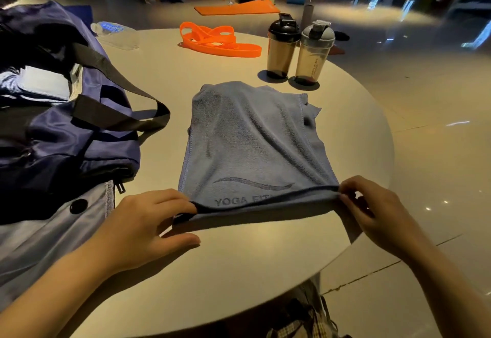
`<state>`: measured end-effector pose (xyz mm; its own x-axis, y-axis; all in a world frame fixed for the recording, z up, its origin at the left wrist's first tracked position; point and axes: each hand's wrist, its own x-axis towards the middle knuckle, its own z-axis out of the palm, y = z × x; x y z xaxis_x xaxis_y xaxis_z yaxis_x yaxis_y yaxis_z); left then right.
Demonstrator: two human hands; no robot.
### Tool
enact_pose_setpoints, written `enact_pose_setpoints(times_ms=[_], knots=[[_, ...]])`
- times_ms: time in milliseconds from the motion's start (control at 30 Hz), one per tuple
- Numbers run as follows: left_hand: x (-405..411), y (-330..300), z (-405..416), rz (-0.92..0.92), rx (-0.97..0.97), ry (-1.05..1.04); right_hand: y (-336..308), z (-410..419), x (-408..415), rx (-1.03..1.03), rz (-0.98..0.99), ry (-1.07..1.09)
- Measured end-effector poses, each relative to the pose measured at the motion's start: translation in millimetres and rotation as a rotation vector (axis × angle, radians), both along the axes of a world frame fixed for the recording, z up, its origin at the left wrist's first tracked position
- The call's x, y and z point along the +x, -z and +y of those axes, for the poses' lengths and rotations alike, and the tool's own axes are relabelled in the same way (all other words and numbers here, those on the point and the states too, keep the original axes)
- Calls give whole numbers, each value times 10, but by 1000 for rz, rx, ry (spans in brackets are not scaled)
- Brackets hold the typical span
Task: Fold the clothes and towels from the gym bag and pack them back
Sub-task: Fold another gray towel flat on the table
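A blue-grey towel (252,141) printed with "YOGA FIT" lies folded on the round beige table (239,266), its near edge lifted a little off the surface. My left hand (148,220) pinches the near left corner of the towel. My right hand (372,210) pinches the near right corner. The navy gym bag (61,125) sits open at the left of the table with black straps hanging over its side. A pale blue garment (53,234) with a dark button lies under the bag's near end.
Two shaker bottles (300,50) stand behind the towel at the back right. An orange resistance band (215,41) and a clear plastic bottle (111,29) lie at the table's far side. A person kneels at an orange mat (233,8) on the floor beyond.
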<state>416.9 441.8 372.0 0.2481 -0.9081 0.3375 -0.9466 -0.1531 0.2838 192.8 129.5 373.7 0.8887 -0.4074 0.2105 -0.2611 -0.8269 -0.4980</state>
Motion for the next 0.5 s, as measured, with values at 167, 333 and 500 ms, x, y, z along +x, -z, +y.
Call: enact_pose_setpoints(times_ms=[167,333,500], knots=[[77,26,-37,108,-97,-21,-86,-64,95,157,13,2],[152,-54,-65,324,-210,-81,-141,-176,90,240,1,-100],[165,-182,-91,405,-326,-162,-323,-200,242,272,-242,-31]])
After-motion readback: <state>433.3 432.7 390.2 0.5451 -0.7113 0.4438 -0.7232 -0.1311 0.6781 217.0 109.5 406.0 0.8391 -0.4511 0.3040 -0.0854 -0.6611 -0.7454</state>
